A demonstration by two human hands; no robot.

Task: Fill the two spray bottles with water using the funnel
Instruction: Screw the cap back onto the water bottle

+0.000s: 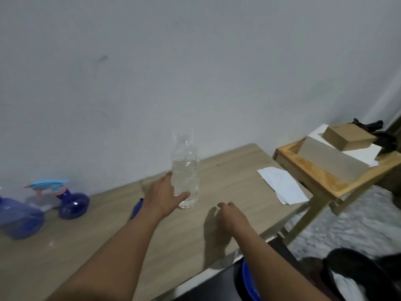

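blue plastic curves at the very bottom, a tub (247, 283) tucked below the table (195, 246) edge by your right forearm; what it holds is hidden. above it, over the pale wood, your right hand (230, 211) hangs just off the top, fingers loosely curled down, holding nothing.

a little further, your left hand (167, 196) is on the water bottle (185, 170): thumb across its lower front, fingers going round the far side, so you grip it low while it stands upright. its neck looks uncapped and it seems to hold some water, though the level is hard to read through the clear plastic. a small blue thing (136, 208) peeks out from behind your left wrist. it may be the funnel or a cap, i cannot tell which.

well off to the left sit the bottles you must fill. the first spray bottle (73, 203) is dark blue, with its light blue trigger head (48, 184) on. the second spray bottle (19, 218) is at the frame edge, too blurred to say how it stands. neither shows a readable water line and no funnel sits in either neck. so i judge you are near the start: heads off, funnel in, and both pours are left.

to the right lies white paper (282, 185). beyond it is a wooden side table (325, 179) carrying boxes (349, 135), with the grey wall (195, 72) behind.
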